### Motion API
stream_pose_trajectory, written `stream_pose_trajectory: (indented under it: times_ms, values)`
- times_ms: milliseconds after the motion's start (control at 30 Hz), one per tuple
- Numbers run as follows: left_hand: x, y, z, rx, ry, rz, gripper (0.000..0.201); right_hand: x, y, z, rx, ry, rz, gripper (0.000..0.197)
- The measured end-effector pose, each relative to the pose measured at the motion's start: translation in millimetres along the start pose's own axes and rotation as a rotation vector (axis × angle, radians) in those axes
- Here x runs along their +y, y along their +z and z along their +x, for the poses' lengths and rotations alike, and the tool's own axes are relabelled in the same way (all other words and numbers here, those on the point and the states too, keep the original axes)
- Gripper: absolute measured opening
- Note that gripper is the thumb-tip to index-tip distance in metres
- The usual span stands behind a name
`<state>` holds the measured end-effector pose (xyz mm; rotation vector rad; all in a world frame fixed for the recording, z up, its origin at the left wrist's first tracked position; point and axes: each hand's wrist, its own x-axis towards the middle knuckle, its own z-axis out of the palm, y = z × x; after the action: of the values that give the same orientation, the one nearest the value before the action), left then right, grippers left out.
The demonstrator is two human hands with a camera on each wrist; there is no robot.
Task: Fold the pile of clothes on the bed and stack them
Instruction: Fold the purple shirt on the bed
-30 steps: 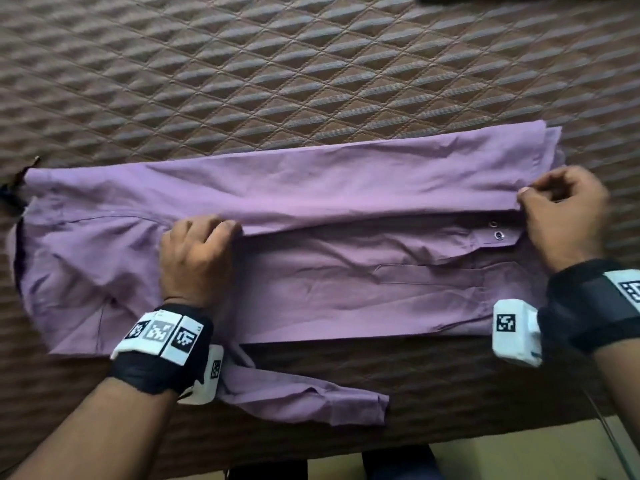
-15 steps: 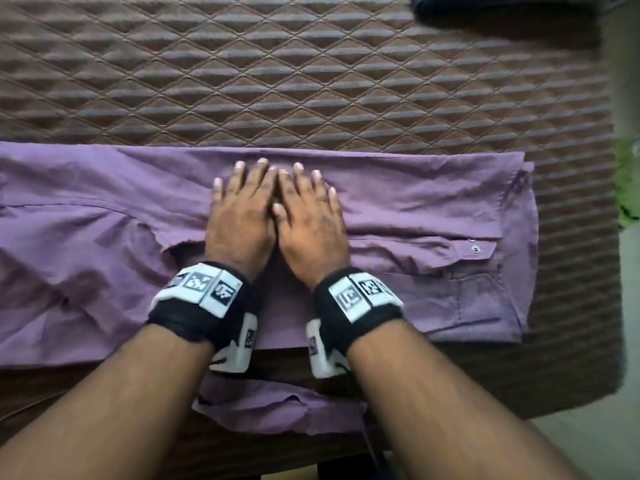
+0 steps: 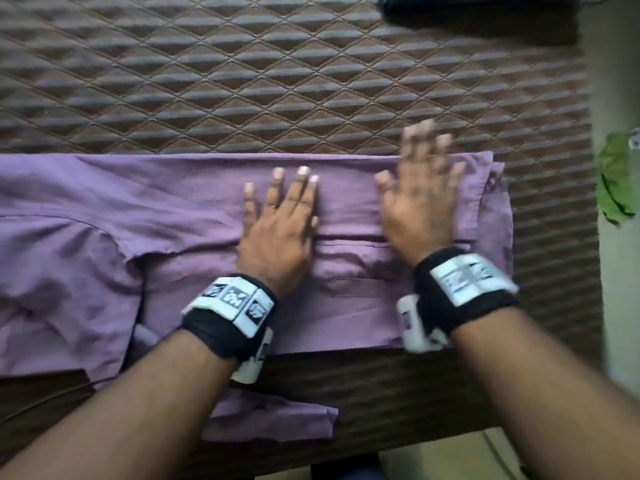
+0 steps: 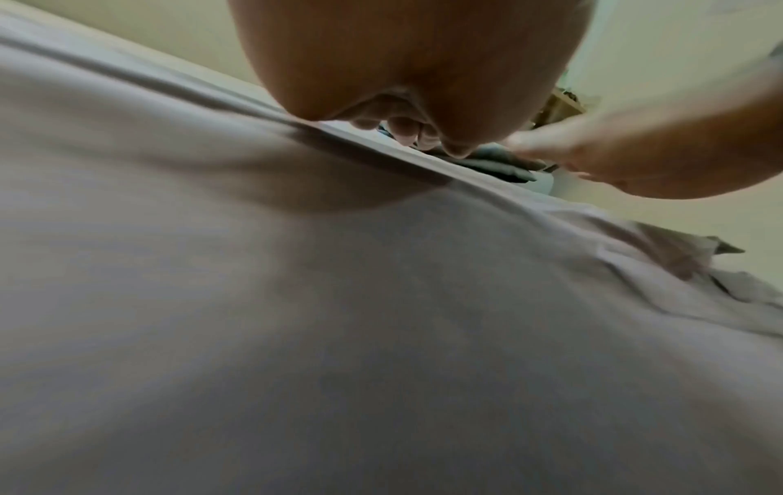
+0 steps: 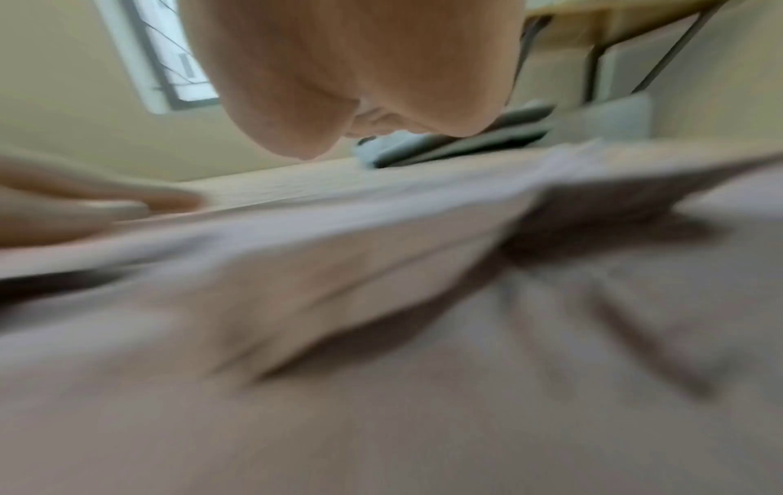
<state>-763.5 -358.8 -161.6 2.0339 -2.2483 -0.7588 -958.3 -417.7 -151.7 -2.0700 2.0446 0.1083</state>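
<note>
A purple button shirt (image 3: 166,202) lies flat across the brown quilted bed (image 3: 277,81), its far side folded toward me over the middle. My left hand (image 3: 280,209) presses flat on the fold near the shirt's middle, fingers straight. My right hand (image 3: 420,195) lies flat and blurred near the shirt's right end, fingers spread. A loose sleeve (image 3: 273,424) hangs toward the bed's near edge. In the left wrist view the palm (image 4: 407,67) sits over the pale shirt cloth (image 4: 339,301); the right wrist view shows the same cloth (image 5: 381,335), blurred.
A dark folded garment (image 3: 478,8) lies at the bed's far right corner. Something green (image 3: 616,181) sits on the floor to the right of the bed. The bed's right edge and near edge are close to the shirt.
One second ago both hands pinched the fold's edge, then lay flat side by side at the middle. Now the right hand has slid right toward the shirt's end; the left stays put.
</note>
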Motion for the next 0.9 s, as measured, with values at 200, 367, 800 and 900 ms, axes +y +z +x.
stream_pose_trajectory:
  times_ms: [200, 367, 800, 900]
  values:
    - [16.9, 19.8, 13.9, -0.077, -0.139, 0.084, 0.067, 9.9, 33.8, -17.7, -0.205, -0.062, -0.017, 0.074]
    - [-54.9, -7.9, -7.7, -0.071, -0.402, 0.115, 0.083, 96.3, 5.2, 3.5, -0.196, 0.209, -0.104, 0.084]
    - [-113.1, -40.9, -4.7, -0.255, -0.165, 0.084, 0.071, -66.8, 41.2, -17.5, -0.283, -0.132, 0.024, 0.075]
    - [-220.8, -85.7, -34.7, -0.333, -0.238, 0.112, 0.071, -72.1, 37.2, -19.9, -0.316, -0.11, 0.02, 0.077]
